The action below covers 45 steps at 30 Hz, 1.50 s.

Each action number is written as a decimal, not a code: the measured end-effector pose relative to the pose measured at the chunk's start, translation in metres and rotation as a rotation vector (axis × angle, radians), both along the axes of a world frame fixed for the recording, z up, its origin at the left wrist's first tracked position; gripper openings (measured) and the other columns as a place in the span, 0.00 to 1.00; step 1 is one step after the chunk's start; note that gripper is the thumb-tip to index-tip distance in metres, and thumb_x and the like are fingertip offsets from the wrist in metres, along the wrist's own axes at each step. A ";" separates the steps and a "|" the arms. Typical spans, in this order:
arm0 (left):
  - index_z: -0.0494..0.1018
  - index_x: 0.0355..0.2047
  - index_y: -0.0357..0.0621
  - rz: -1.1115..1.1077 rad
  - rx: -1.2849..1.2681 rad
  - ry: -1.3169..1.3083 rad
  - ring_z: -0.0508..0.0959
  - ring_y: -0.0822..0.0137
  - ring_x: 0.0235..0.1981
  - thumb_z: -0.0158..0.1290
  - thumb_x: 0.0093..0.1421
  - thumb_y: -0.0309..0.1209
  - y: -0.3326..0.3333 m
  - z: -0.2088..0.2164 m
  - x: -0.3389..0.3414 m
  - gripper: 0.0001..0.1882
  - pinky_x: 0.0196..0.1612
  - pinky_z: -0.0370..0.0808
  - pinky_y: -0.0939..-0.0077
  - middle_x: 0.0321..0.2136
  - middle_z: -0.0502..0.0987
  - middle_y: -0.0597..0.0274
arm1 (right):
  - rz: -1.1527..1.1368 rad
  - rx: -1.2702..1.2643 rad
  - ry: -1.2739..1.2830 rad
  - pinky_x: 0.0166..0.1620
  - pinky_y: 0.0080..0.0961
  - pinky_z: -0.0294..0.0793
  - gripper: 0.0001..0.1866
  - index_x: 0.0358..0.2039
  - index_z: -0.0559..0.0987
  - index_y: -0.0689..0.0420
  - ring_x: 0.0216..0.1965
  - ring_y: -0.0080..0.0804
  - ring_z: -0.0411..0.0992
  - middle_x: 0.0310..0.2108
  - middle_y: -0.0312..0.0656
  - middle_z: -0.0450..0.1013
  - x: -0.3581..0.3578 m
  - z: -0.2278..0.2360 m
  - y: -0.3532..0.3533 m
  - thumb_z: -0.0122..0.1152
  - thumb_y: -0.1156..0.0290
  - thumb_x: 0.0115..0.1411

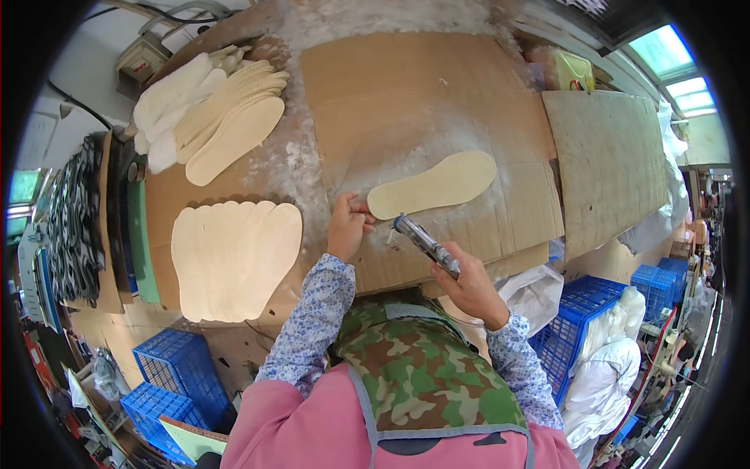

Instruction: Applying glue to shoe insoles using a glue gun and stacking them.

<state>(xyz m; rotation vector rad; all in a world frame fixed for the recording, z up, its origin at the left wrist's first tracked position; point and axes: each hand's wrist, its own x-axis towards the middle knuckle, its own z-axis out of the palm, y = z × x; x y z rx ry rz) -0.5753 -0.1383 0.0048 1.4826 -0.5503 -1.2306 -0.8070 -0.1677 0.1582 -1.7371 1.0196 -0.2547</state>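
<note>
Fingers of the left hand (345, 227) curl at the narrow end of the pale insole (437, 185); I cannot tell whether they pinch it. Those of the right hand (473, 289) are wrapped around a grey hand tool (424, 241), its tip at the insole's near edge. The insole lies on a cardboard sheet (406, 86), long axis running left to right and slanting away, broad end pointing right and toward the far side. Bare cardboard opens beyond it and to its right, where a brown board (605, 164) adjoins. To the left lie a fanned stack of insoles (234, 262) and a farther pile (238, 148). White fluff (293, 168) dusts the surface; blue crates (183, 367) stand lower, on both sides.
</note>
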 end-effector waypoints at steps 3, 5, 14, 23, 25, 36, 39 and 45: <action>0.58 0.54 0.34 -0.002 -0.025 0.018 0.76 0.68 0.31 0.40 0.55 0.15 0.000 -0.001 -0.001 0.24 0.30 0.76 0.78 0.38 0.74 0.51 | -0.040 -0.026 0.037 0.35 0.37 0.69 0.13 0.43 0.70 0.62 0.31 0.56 0.69 0.29 0.56 0.71 -0.006 -0.010 -0.003 0.56 0.74 0.57; 0.59 0.55 0.35 -0.030 -0.011 -0.007 0.76 0.68 0.34 0.41 0.56 0.17 0.001 0.000 -0.001 0.24 0.33 0.77 0.79 0.39 0.73 0.51 | -0.062 -0.047 0.059 0.33 0.31 0.68 0.10 0.40 0.70 0.62 0.28 0.42 0.67 0.26 0.49 0.70 -0.007 -0.008 -0.006 0.55 0.74 0.58; 0.67 0.51 0.36 -0.057 -0.025 -0.091 0.75 0.71 0.31 0.41 0.57 0.16 -0.001 0.004 -0.004 0.20 0.31 0.75 0.80 0.36 0.74 0.56 | -0.135 -0.081 0.102 0.34 0.35 0.69 0.13 0.42 0.70 0.61 0.29 0.51 0.70 0.26 0.52 0.71 -0.025 -0.010 -0.024 0.56 0.74 0.57; 0.66 0.53 0.37 -0.058 -0.018 -0.063 0.74 0.72 0.31 0.41 0.57 0.17 0.001 -0.002 -0.002 0.21 0.31 0.75 0.81 0.38 0.73 0.57 | -0.206 -0.193 0.163 0.32 0.35 0.68 0.11 0.39 0.70 0.62 0.27 0.49 0.70 0.24 0.52 0.70 -0.058 -0.013 -0.048 0.56 0.75 0.56; 0.66 0.53 0.37 -0.064 -0.028 -0.035 0.74 0.72 0.31 0.41 0.57 0.16 0.001 -0.003 -0.001 0.22 0.31 0.75 0.81 0.38 0.74 0.58 | -0.218 -0.224 0.181 0.31 0.35 0.68 0.10 0.38 0.70 0.62 0.26 0.48 0.70 0.24 0.52 0.70 -0.065 -0.013 -0.054 0.56 0.75 0.56; 0.67 0.52 0.37 -0.077 -0.018 -0.057 0.75 0.73 0.32 0.41 0.57 0.16 0.001 0.002 0.000 0.21 0.32 0.74 0.83 0.37 0.74 0.59 | -0.384 -0.436 0.185 0.30 0.35 0.68 0.10 0.37 0.71 0.61 0.23 0.46 0.70 0.21 0.51 0.70 -0.098 -0.028 -0.081 0.57 0.75 0.55; 0.67 0.52 0.37 -0.072 -0.018 -0.049 0.75 0.73 0.32 0.41 0.57 0.16 0.001 0.005 0.000 0.21 0.32 0.74 0.83 0.37 0.74 0.59 | -0.421 -0.428 0.151 0.30 0.34 0.68 0.11 0.39 0.72 0.61 0.24 0.44 0.70 0.22 0.50 0.70 -0.100 -0.031 -0.083 0.58 0.74 0.55; 0.65 0.53 0.35 -0.094 -0.019 -0.005 0.75 0.71 0.35 0.42 0.57 0.18 0.002 0.008 0.002 0.21 0.35 0.75 0.81 0.39 0.74 0.58 | -0.380 -0.361 0.133 0.31 0.31 0.68 0.11 0.39 0.73 0.60 0.24 0.37 0.68 0.22 0.47 0.70 -0.084 -0.030 -0.076 0.58 0.73 0.55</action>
